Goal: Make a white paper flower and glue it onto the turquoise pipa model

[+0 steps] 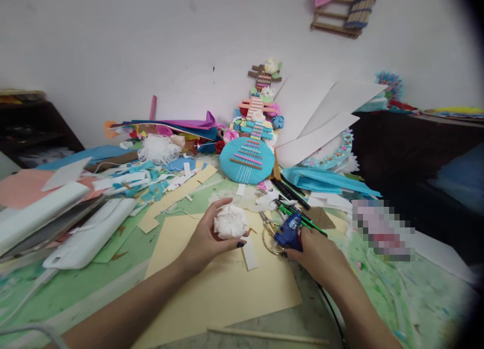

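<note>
My left hand (206,238) is closed around a white paper flower (230,222), held just above a cream sheet of paper (227,283). My right hand (317,255) grips a blue hot glue gun (289,233), its nozzle pointing left towards the flower; a black cord (333,313) runs back along my forearm. Gold-handled scissors (270,233) lie on the table between the two hands, partly under the glue gun. A white paper strip (249,253) lies on the cream sheet below the flower.
A turquoise paper guitar model (249,152) leans on the wall behind. Green and black pens (298,208) lie beyond the glue gun. Scraps, coloured sheets (177,127), white foam pieces (91,233) crowd the left. White card sheets (321,122) lean at the right. A thin stick (264,335) lies near the front.
</note>
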Available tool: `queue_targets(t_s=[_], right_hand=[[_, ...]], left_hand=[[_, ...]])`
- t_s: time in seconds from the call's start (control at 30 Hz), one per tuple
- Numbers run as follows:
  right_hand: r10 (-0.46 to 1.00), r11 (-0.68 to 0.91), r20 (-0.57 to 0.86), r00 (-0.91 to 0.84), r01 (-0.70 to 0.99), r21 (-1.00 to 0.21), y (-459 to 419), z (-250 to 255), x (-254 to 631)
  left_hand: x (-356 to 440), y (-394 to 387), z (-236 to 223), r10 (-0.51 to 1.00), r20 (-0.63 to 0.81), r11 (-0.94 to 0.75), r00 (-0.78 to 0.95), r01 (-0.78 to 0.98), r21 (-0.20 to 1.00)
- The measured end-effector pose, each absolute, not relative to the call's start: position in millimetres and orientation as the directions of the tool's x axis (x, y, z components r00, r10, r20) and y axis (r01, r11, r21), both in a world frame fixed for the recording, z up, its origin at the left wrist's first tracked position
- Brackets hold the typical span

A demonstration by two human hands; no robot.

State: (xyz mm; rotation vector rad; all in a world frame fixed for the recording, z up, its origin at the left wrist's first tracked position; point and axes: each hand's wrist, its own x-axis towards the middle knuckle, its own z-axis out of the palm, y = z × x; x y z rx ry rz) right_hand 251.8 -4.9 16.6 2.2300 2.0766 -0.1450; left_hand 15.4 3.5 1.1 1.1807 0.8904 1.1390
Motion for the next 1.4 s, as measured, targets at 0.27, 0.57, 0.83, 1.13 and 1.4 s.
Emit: queue_targets(t_s=[0.27, 0.57, 0.83, 1.13, 1.4], right_hand=[[0.989, -0.046, -0.144, 0.042, 0.999, -0.028, -3, 15, 249], [0.995, -0.094, 0.011, 0.094, 0.996, 0.005, -5, 20, 249], [0.953, 0.163, 0.304, -0.015, 0.867, -0.470, -8, 34, 254], [0.900, 0.010, 0.013, -0.436, -0.008, -1.000, -31, 29, 237], [0.856, 0.028, -0.034, -0.515, 0.113, -0.993, -31, 15, 228]], left_hand=[[17, 0, 5, 0.973, 0.055, -0.014, 0.223, -0.182, 0.983], [20, -2, 6, 0.980, 0.034, -0.006, 0.195, -0.140, 0.990], [17, 2, 1, 0.966, 0.025, 0.018, 0.257, -0.162, 0.987], [17, 3, 1, 0.953, 0.054, 0.012, 0.298, -0.217, 0.976], [17, 2, -2, 0.950, 0.069, -0.009, 0.305, -0.194, 0.981]])
